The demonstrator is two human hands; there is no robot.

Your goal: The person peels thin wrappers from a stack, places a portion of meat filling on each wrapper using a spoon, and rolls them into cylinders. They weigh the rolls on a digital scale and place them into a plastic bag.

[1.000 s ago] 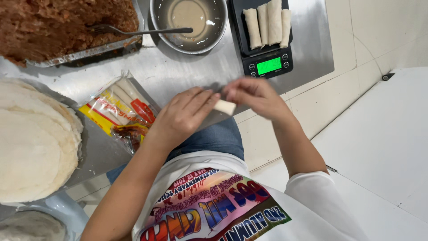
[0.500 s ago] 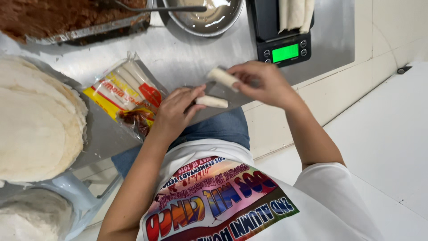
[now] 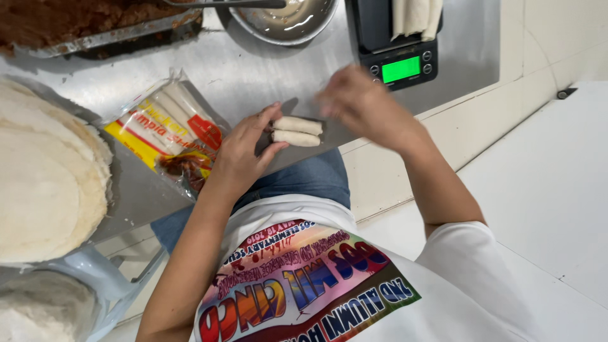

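Two small pale rolled wrappers [image 3: 296, 131] lie side by side at the front edge of the steel table [image 3: 253, 69]. My left hand [image 3: 237, 155] has its forefinger and thumb around the rolls' left ends. My right hand [image 3: 362, 104], blurred, hovers just right of the rolls and above them, fingers apart and holding nothing, close to a black digital scale [image 3: 399, 63].
A plastic packet of wrappers [image 3: 161, 130] lies left of my left hand. A stack of round flat wrappers [image 3: 44, 177] fills the left. At the back stand a tray of brown filling [image 3: 76, 22], a metal bowl [image 3: 285, 19], and finished rolls [image 3: 415, 16] on the scale.
My right hand has set its roll down beside the one under my left hand and let go. Both rolls now rest together on the table edge.
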